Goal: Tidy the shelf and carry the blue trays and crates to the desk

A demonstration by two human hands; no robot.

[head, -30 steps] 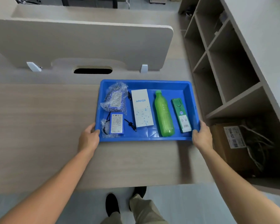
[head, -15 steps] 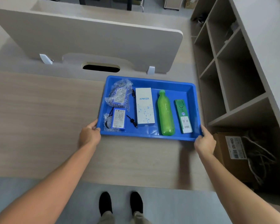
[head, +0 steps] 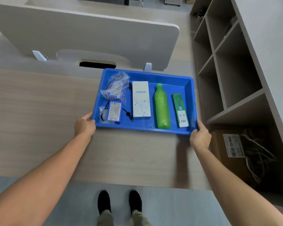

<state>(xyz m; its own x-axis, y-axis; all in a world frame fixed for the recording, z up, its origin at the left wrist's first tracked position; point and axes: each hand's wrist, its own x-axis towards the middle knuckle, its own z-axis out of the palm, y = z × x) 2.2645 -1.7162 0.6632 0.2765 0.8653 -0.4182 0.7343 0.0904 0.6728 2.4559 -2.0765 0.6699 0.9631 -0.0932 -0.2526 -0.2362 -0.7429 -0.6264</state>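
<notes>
Shoes: A pair of black shoes (head: 104, 202) stood on the grey floor (head: 170, 206) nearest the viewer, short of the desk's near edge.
Desk: The desk (head: 39, 119) carried the blue tray (head: 142, 128) toward its right side. A broad strip of wood-grain top lay between the tray's near rim and the desk's near edge, and a wider stretch ran off to the tray's left.
Left hand: The left hand (head: 84, 126) gripped the tray's near-left corner, thumb over the rim, fingers curled beneath and hidden.
Right hand: The right hand (head: 200, 138) gripped the tray's near-right corner, thumb against the rim, fingers hidden below.
Seating: A shadow lay under the tray's near-right corner; whether the base sat flat could not be told.
Box: A cardboard box (head: 219, 149) with loose cables sat right of the tray, low in the shelf unit (head: 219, 62).
Contents: Inside the tray, left to right, lay a labelled battery pack (head: 115, 112) with a bubble-wrap bundle (head: 115, 88) beyond it, a white carton (head: 141, 100), a green bottle (head: 162, 106) and a green packet (head: 180, 110), none touching the right wall.
Right edge: The tray's right wall ran close beside the shelf unit.
Far edge: The tray's far rim stopped just short of the cable slot (head: 97, 64) and the divider panel (head: 88, 33).
</notes>
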